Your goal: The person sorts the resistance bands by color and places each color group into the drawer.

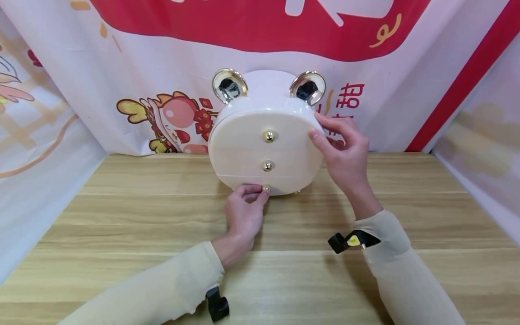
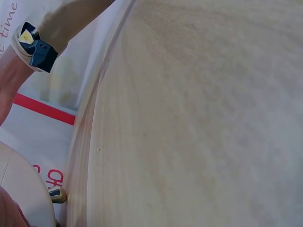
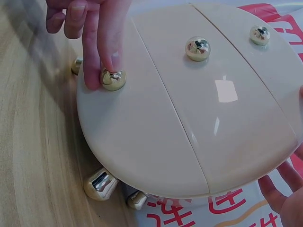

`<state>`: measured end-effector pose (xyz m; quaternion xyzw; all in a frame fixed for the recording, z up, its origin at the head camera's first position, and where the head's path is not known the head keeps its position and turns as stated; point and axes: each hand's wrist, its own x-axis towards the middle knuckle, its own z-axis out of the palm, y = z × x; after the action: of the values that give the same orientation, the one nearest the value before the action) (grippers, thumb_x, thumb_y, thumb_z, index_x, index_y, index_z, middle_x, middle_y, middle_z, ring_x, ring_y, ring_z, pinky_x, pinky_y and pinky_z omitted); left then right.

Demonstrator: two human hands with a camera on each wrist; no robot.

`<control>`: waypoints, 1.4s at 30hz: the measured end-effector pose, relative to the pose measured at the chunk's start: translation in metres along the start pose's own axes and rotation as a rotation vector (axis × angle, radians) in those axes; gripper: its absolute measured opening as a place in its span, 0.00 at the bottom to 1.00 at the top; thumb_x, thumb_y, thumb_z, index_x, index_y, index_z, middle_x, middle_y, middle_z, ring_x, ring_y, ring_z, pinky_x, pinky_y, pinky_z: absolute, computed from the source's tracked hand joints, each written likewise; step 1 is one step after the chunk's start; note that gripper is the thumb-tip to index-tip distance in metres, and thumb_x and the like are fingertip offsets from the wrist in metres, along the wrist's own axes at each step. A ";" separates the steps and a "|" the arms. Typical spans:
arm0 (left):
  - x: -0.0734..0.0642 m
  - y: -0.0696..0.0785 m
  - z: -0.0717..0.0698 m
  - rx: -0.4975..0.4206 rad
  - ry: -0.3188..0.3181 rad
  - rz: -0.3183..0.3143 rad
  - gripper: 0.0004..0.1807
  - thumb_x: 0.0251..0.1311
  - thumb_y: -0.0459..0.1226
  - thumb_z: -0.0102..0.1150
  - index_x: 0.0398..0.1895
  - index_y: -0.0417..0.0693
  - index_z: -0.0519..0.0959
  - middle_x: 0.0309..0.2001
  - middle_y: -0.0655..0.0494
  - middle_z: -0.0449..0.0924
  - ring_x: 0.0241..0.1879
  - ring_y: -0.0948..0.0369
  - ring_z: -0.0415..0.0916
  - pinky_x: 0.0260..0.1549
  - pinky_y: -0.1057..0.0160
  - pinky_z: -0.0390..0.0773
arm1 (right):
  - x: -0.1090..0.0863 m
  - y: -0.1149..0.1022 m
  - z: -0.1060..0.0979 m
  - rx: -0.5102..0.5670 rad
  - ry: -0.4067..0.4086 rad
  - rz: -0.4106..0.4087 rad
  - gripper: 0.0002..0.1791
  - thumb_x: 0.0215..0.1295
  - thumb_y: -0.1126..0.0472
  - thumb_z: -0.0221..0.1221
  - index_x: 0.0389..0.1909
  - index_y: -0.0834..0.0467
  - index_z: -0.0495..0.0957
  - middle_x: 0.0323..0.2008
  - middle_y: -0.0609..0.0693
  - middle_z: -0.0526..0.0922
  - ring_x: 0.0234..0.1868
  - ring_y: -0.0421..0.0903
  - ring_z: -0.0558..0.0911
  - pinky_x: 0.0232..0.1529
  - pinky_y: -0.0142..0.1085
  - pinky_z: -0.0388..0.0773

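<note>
A white rounded box with drawers (image 1: 239,144) stands upright on gold feet at the back of the table. Its front carries a column of 3 gold knobs, and two round gold ears rise at the top. My left hand (image 1: 245,214) pinches the lowest knob (image 3: 113,80) between thumb and finger. The drawer seams look closed in the right wrist view. My right hand (image 1: 345,151) grips the box's upper right edge, with the thumb on the front and fingers along the side. In the left wrist view, only a corner of the box (image 2: 26,184) and one gold foot (image 2: 57,194) show.
The wood-grain table (image 1: 162,230) extends in front of the box and to both sides. Behind it hangs a printed white and red cloth (image 1: 252,31), close to the box's back. A black wrist camera (image 1: 217,304) sits at the left cuff, another (image 1: 339,243) at the right.
</note>
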<state>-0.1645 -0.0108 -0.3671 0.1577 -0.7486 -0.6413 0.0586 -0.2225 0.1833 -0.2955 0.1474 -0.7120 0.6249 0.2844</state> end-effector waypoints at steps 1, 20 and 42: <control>0.000 0.000 0.001 0.000 -0.003 0.001 0.08 0.64 0.35 0.73 0.45 0.49 0.86 0.44 0.51 0.92 0.44 0.56 0.86 0.37 0.65 0.80 | 0.000 0.000 -0.001 -0.001 0.001 0.004 0.19 0.69 0.61 0.70 0.60 0.52 0.87 0.52 0.44 0.84 0.55 0.45 0.84 0.49 0.27 0.87; 0.005 -0.005 -0.011 0.036 -0.123 0.049 0.09 0.66 0.36 0.71 0.48 0.49 0.89 0.46 0.51 0.91 0.45 0.58 0.85 0.34 0.67 0.81 | -0.001 0.005 -0.005 -0.014 -0.006 -0.024 0.19 0.69 0.63 0.70 0.60 0.53 0.87 0.52 0.45 0.85 0.54 0.46 0.84 0.49 0.27 0.87; 0.021 0.012 -0.089 0.192 -0.195 0.030 0.18 0.73 0.49 0.65 0.62 0.59 0.82 0.58 0.54 0.83 0.40 0.55 0.81 0.30 0.64 0.82 | 0.006 -0.001 -0.028 -0.224 -0.152 0.043 0.22 0.74 0.52 0.66 0.67 0.44 0.82 0.64 0.46 0.83 0.62 0.45 0.81 0.56 0.28 0.85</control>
<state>-0.1606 -0.0998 -0.3421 0.0885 -0.8108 -0.5782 -0.0202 -0.2206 0.2109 -0.2898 0.1464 -0.7996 0.5346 0.2311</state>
